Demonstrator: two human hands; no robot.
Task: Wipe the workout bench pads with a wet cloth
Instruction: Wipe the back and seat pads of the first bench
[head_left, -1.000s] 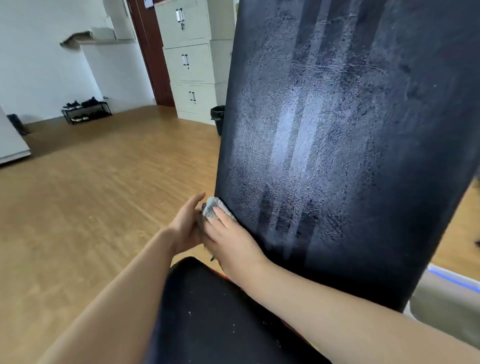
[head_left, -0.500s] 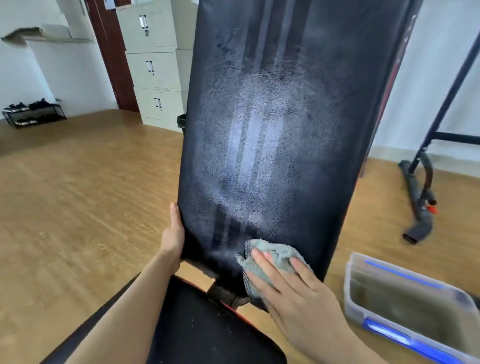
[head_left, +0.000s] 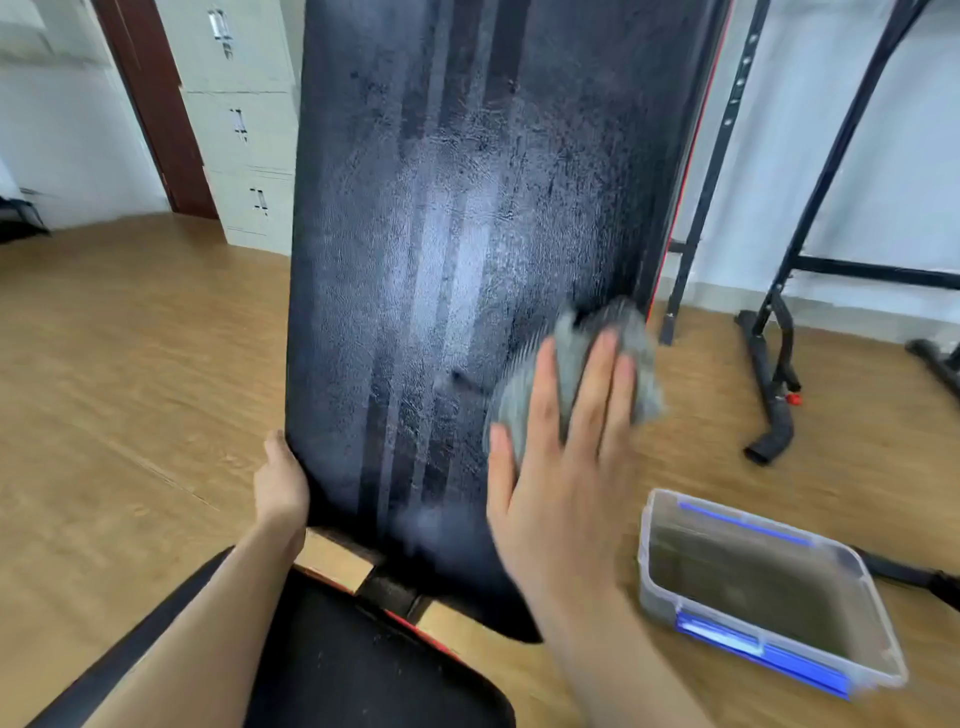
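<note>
The black back pad (head_left: 457, 249) of the bench stands upright in front of me, wet and shiny with three stripes down its middle. My right hand (head_left: 561, 467) presses a grey cloth (head_left: 613, 332) flat against the pad's lower right edge, fingers straight and spread. My left hand (head_left: 280, 483) grips the pad's lower left edge, its fingers hidden behind it. The black seat pad (head_left: 363, 670) lies below, speckled with white dust.
A clear plastic tub (head_left: 769, 649) with blue clips and murky water sits on the wooden floor at lower right. A black metal rack (head_left: 774, 364) stands behind on the right. Grey filing cabinets (head_left: 244, 130) and a brown door frame are at back left.
My right hand has swept the cloth from the pad's lower left edge across the bottom and up to the right edge. My left hand keeps its hold on the left edge.
</note>
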